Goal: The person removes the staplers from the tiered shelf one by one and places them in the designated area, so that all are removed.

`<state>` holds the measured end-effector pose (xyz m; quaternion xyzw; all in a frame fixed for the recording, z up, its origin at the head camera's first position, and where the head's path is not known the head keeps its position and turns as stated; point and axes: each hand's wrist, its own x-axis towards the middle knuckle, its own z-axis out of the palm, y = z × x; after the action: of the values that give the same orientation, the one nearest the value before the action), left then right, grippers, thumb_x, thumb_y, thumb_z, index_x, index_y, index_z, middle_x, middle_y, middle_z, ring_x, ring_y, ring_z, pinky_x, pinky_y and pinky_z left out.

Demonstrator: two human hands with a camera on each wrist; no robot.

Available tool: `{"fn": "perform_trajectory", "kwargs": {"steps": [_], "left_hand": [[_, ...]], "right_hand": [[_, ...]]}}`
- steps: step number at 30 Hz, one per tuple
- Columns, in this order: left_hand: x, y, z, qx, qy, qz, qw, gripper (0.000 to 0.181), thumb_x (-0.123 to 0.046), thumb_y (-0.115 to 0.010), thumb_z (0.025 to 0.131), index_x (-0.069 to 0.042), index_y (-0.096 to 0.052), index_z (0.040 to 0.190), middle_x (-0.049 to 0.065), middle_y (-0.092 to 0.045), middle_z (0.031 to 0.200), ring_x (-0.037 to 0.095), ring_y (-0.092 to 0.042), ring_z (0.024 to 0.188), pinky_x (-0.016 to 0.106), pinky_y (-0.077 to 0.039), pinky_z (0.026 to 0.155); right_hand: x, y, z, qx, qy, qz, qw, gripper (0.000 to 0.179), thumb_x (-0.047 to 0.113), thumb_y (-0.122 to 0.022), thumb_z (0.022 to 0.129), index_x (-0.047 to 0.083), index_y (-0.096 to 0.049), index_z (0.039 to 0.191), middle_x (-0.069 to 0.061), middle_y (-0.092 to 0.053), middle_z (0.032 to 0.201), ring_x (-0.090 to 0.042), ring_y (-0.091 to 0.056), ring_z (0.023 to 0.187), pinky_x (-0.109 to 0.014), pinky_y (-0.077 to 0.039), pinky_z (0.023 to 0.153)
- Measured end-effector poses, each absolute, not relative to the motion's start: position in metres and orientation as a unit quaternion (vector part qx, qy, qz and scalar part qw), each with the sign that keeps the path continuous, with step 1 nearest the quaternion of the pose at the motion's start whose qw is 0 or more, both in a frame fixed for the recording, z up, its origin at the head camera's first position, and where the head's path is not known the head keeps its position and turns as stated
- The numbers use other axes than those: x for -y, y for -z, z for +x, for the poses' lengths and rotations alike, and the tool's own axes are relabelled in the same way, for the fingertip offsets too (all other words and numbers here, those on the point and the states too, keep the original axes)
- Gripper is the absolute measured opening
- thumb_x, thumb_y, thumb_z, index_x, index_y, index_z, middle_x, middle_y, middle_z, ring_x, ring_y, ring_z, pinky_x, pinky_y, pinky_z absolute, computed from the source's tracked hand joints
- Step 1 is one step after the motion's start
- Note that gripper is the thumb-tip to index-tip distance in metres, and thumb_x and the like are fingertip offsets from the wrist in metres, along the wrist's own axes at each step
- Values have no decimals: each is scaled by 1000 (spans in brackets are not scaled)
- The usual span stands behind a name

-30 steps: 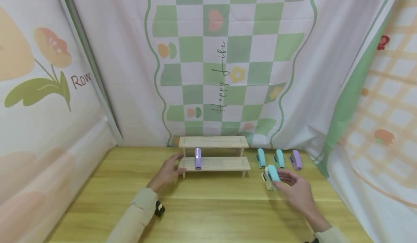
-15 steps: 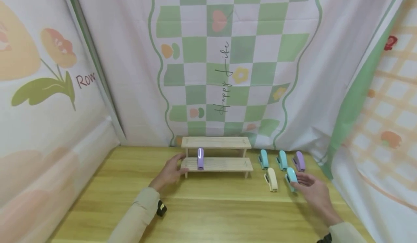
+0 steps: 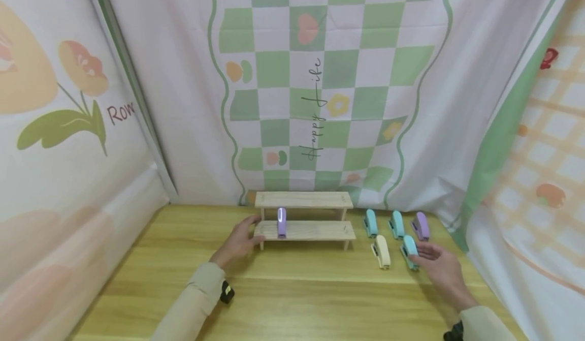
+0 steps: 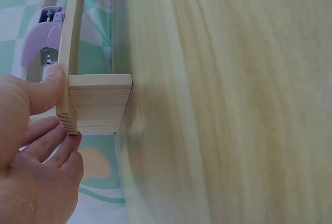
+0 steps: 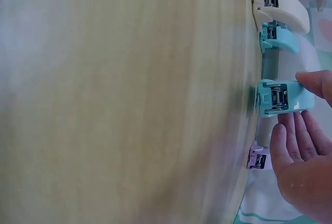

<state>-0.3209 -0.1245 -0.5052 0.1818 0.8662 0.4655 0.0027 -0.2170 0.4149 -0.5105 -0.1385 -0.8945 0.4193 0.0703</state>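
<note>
My right hand pinches a teal stapler standing on the table at the right. In the right wrist view the thumb lies on one side of this stapler and the fingers on the other. Just left of it stands a cream stapler. At the left end of a two-step wooden shelf, my left hand grips the lower board, thumb at its front edge and fingers around the end in the left wrist view. A purple stapler stands on that lower step, near its left end.
Behind the held stapler, a back row has two teal staplers, one left and one middle, and a purple stapler on the right. Printed curtains enclose the wooden table at the back and sides.
My right hand has moved right with the teal stapler, from overlapping the cream one to a spot beside it; over the last half second it hardly moves. My left hand keeps its grip.
</note>
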Motion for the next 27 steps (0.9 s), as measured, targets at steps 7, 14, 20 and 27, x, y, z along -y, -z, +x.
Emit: {"fn": "perform_trajectory", "kwargs": {"steps": [7,14,20,27], "left_hand": [[124,506,-321,-866,-465,185,3,65,-11,-74,97,-1,-46,155,22,-51,159,44,-44,150,63,-31,129],[124,504,-320,-861,-471,192,-4,63,-8,-74,96,0,-48,153,23,-53,157,45,-46,149,64,-31,129],[125,506,-321,-862,-472,186,-4,63,-8,-74,96,0,-48,153,22,-53,157,44,-46,149,63,-32,128],[122,505,-321,-863,-468,191,-6,63,-8,-74,97,2,-47,153,24,-53,156,45,-46,148,63,-32,128]], "right_hand": [[-421,514,-217,894,-421,-140,61,69,39,-83,92,1,-59,144,-23,-68,140,12,-60,90,-10,-53,77],[-420,501,-216,900,-414,-107,87,71,43,-79,95,-2,-57,145,-27,-66,141,20,-56,88,-9,-56,78],[-404,470,-217,912,-394,-36,112,71,42,-79,95,-4,-57,144,-30,-65,141,24,-54,91,-4,-53,79],[-359,449,-226,913,-384,47,134,57,27,-81,95,-5,-62,138,-29,-69,134,-31,-75,114,-21,-63,93]]}}
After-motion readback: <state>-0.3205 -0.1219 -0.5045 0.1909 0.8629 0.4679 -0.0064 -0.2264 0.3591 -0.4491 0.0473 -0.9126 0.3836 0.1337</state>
